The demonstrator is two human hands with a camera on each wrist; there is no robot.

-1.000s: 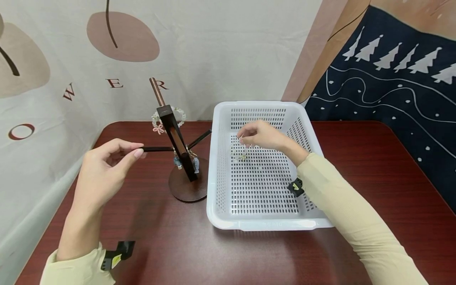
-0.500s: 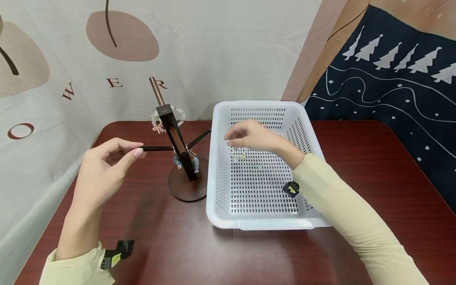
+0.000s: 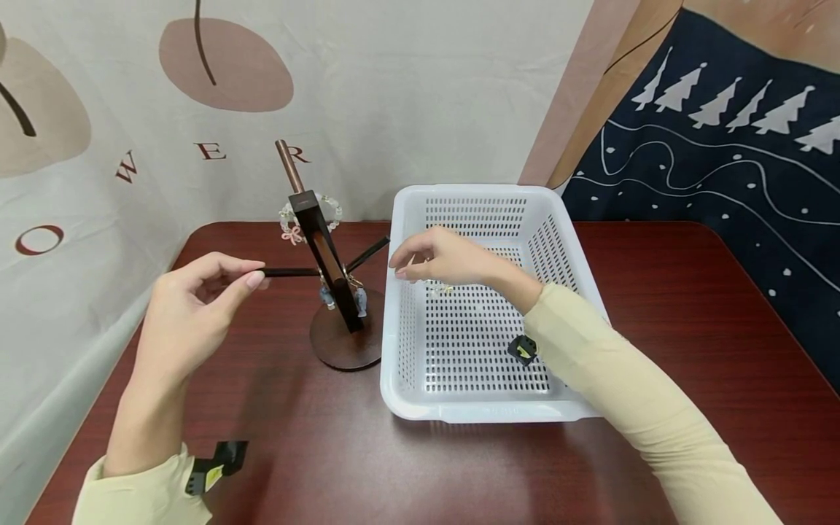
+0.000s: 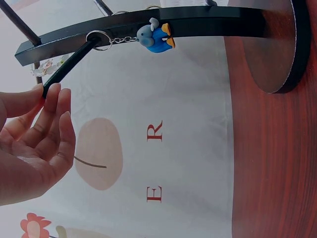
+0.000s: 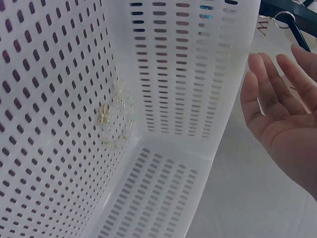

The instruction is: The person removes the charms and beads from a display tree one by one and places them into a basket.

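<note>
My left hand (image 3: 190,313) pinches the end of a black peg (image 3: 289,273) on a dark wooden stand (image 3: 303,204) with a round base. Key rings hang on the pegs close to the post, with blue charms (image 3: 361,302) below. In the left wrist view, one charm is a blue elephant-like figure (image 4: 159,42) on a chain. A clear beaded bracelet with a pink flower (image 3: 292,234) hangs on the far side. My right hand (image 3: 442,257) is over the basket's left rim, fingers loosely bent; I cannot tell whether something thin is between its fingertips.
A white perforated basket (image 3: 492,414) stands right of the stand on a red-brown table (image 3: 663,343). Inside it lies a clear bracelet with a gold flower (image 5: 103,115). Cloth hangings (image 3: 407,95) line the back.
My right hand has moved left from above the middle of the basket to its left rim. The left hand has stayed on the peg, and the stand has kept its place.
</note>
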